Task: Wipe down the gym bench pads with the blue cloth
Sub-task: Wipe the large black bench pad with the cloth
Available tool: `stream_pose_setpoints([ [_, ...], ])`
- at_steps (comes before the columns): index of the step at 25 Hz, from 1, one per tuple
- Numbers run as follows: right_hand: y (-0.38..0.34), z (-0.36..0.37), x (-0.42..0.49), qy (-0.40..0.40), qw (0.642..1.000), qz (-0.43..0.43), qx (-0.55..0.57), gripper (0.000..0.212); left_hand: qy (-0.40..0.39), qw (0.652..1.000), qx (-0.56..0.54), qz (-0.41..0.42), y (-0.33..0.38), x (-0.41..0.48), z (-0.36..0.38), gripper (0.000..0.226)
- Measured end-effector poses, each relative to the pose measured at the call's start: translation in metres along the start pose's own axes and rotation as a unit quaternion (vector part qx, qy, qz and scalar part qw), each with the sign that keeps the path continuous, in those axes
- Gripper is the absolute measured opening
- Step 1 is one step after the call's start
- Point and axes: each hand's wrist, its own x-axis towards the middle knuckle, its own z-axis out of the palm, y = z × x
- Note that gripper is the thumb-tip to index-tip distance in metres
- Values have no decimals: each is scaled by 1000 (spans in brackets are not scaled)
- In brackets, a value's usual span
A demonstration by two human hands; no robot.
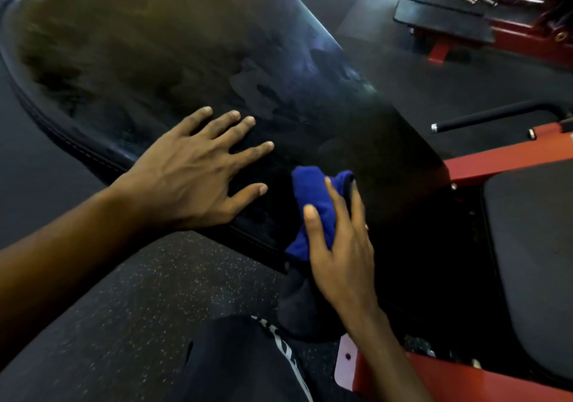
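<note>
the left hand (pixel 192 178) lies flat on the big black bench pad (pixel 186 60), palm down, with all five fingers straight and spread wide. it holds nothing. it sits near the pad's stitched lower edge, and its forearm reaches in from the lower left.

the right hand (pixel 344 252) rests on the blue cloth (pixel 313 196), just beside the left hand but not touching it. its fingers are stretched out almost straight over the bunched fabric, with the thumb laid on top too, pressing the cloth to the pad rather than curling round it. the cloth is crumpled into a thick wad on the pad's surface close to the near edge - one end pokes out past the fingertips, and the other end trails back under the palm and over the pad's edge.

the pad's surface looks patchy, with dull smeared blotches across its middle and a blurred brownish sheen toward the far end.

to the right, a red metal frame (pixel 496 162) runs beside the pad, and a second, smaller black pad (pixel 533 246) sits just past it. a black handle with a silver tip (pixel 490 117) juts out above the frame. another bench (pixel 443 23) on red legs stands well apart in the far right corner. below the hands there is speckled dark flooring (pixel 139 308) and a dark trouser leg (pixel 235 364) with white lettering.
</note>
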Motion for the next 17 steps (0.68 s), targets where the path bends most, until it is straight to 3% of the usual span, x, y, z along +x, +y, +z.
stream_pose_setpoints([
  [5,-19,6,68,-14,999,23,38,53,3,999,-4,-50,-11,-5,-8,76],
  [11,7,-6,-8,4,998,-8,57,62,5,999,7,-39,-15,-9,-4,76],
  [15,39,-13,62,65,990,119,40,54,11,999,11,-41,-15,-8,-2,77],
  [17,25,-8,99,59,989,132,15,51,10,999,13,-42,-13,-7,-2,77],
])
